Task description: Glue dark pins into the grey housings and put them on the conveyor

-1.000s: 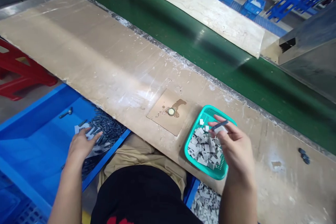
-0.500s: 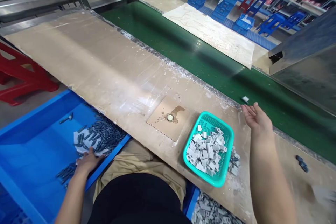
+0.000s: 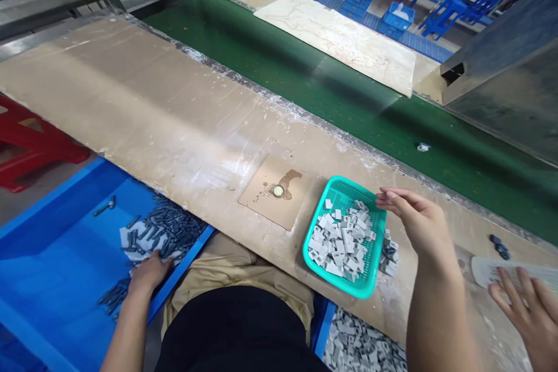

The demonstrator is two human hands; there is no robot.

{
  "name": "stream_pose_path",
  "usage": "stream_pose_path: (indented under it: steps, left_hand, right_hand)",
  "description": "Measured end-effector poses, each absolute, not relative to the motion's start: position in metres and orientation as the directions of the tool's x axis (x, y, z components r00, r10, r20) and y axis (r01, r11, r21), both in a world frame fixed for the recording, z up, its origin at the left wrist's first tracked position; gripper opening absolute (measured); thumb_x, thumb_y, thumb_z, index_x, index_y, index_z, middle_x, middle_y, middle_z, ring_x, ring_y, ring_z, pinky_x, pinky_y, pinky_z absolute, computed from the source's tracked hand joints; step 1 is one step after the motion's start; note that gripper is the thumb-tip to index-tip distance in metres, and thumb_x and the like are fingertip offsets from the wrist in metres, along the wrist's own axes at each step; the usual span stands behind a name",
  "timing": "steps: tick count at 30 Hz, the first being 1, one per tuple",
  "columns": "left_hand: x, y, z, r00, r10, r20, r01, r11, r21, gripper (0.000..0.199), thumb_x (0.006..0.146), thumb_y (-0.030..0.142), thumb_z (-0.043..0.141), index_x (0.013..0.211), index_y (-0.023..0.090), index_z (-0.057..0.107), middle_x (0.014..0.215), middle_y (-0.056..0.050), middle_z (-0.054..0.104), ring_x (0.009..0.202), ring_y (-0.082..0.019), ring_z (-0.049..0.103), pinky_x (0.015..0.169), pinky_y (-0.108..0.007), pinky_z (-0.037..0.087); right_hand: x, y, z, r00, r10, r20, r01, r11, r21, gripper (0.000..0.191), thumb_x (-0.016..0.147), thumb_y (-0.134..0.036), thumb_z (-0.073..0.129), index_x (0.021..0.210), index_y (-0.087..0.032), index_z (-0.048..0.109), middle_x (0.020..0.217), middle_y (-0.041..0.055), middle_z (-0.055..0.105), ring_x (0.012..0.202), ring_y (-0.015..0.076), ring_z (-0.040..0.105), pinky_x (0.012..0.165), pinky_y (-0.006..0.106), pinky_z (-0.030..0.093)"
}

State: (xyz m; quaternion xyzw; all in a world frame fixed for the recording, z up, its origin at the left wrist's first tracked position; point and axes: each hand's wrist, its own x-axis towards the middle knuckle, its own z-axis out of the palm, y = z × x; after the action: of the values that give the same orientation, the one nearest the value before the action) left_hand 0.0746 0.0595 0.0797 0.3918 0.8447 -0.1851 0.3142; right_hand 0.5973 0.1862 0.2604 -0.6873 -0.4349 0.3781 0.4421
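Note:
In the blue bin at the left, my left hand (image 3: 150, 274) rests at the near edge of a pile of dark slender parts (image 3: 176, 224); its fingertips are partly hidden among them, so its grip cannot be made out. My right hand (image 3: 407, 209) hovers at the right rim of the green basket (image 3: 378, 244), fingers extended and slightly apart, holding nothing. Small light grey blocks (image 3: 340, 244) fill much of the basket. A round pale piece (image 3: 278, 190) sits on a stained square board (image 3: 255, 200). One small white part (image 3: 422, 147) lies on the green belt (image 3: 349, 104).
Another person's hand (image 3: 523, 302) is by a clear plastic tray (image 3: 482, 270) at the right. Dark parts (image 3: 499, 247) lie behind it. Grey blocks (image 3: 389, 256) are heaped beside the basket. A lower bin (image 3: 357, 343) holds more. A red stool (image 3: 39, 145) stands left.
My right hand has drawn back from the belt toward the basket. The white part, earlier near its fingertips, now rests on the belt. Another person's hand and a clear tray have appeared at the right.

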Motion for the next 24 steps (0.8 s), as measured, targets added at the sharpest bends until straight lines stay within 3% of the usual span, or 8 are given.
stream_pose_path:
  steps: [5, 8, 11, 15, 19, 24]
  left_hand:
    - [0.076, 0.066, 0.085, -0.474, 0.548, -0.689, 0.793, 0.605, -0.065, 0.063, 0.083, 0.037, 0.042, 0.131, -0.005, 0.045, 0.119, -0.029, 0.057, 0.113, -0.039, 0.054, 0.090, -0.047, 0.046]
    - [0.079, 0.063, 0.086, -0.474, 0.560, -0.680, 0.798, 0.599, -0.063, 0.063, 0.083, 0.036, 0.042, 0.131, -0.004, 0.044, 0.123, -0.029, 0.055, 0.115, -0.039, 0.052, 0.092, -0.047, 0.044]
    - [0.084, 0.059, 0.084, -0.481, 0.570, -0.666, 0.797, 0.601, -0.061, 0.063, 0.086, 0.036, 0.038, 0.132, -0.006, 0.042, 0.129, -0.029, 0.050, 0.120, -0.039, 0.048, 0.098, -0.047, 0.039]
    - [0.086, 0.058, 0.082, -0.493, 0.572, -0.656, 0.784, 0.618, -0.051, 0.061, 0.086, 0.033, 0.038, 0.130, -0.008, 0.044, 0.127, -0.031, 0.050, 0.121, -0.041, 0.046, 0.099, -0.047, 0.035]
    - [0.085, 0.058, 0.084, -0.506, 0.577, -0.641, 0.761, 0.648, -0.018, 0.058, 0.084, 0.035, 0.044, 0.128, -0.003, 0.049, 0.120, -0.029, 0.057, 0.116, -0.040, 0.050, 0.094, -0.046, 0.040]
    - [0.095, 0.052, 0.092, -0.616, 0.594, -0.517, 0.700, 0.714, -0.015, 0.049, 0.086, 0.034, 0.041, 0.123, 0.007, 0.058, 0.125, -0.026, 0.054, 0.120, -0.040, 0.046, 0.092, -0.051, 0.040]
  right_hand:
    - [0.582, 0.178, 0.262, 0.270, 0.954, -0.132, 0.376, -0.230, -0.898, 0.034, 0.069, -0.048, 0.071, 0.085, -0.018, 0.072, 0.081, 0.0075, 0.071, 0.075, 0.0223, 0.068, 0.076, 0.040, 0.055]
    - [0.559, 0.165, 0.262, 0.253, 0.967, 0.008, 0.522, -0.129, -0.843, 0.029, 0.078, -0.045, 0.063, 0.091, -0.019, 0.071, 0.089, 0.0084, 0.072, 0.085, 0.0241, 0.067, 0.082, 0.042, 0.053]
    - [0.535, 0.150, 0.254, 0.101, 0.984, 0.144, 0.742, 0.021, -0.671, 0.033, 0.084, -0.040, 0.058, 0.107, -0.019, 0.066, 0.110, 0.0111, 0.067, 0.103, 0.0271, 0.062, 0.091, 0.046, 0.048]
    - [0.517, 0.136, 0.232, -0.167, 0.986, 0.020, 0.860, 0.155, -0.486, 0.052, 0.085, -0.039, 0.055, 0.130, -0.013, 0.052, 0.136, 0.0173, 0.050, 0.127, 0.0329, 0.043, 0.103, 0.053, 0.036]
    - [0.511, 0.132, 0.222, -0.187, 0.982, -0.003, 0.873, 0.164, -0.459, 0.040, 0.090, -0.032, 0.046, 0.122, -0.013, 0.058, 0.128, 0.0157, 0.057, 0.127, 0.0327, 0.044, 0.103, 0.053, 0.035]
    - [0.507, 0.135, 0.228, -0.121, 0.992, 0.017, 0.858, 0.113, -0.501, 0.029, 0.084, -0.032, 0.052, 0.106, -0.017, 0.066, 0.112, 0.0136, 0.066, 0.117, 0.0340, 0.053, 0.096, 0.053, 0.041]
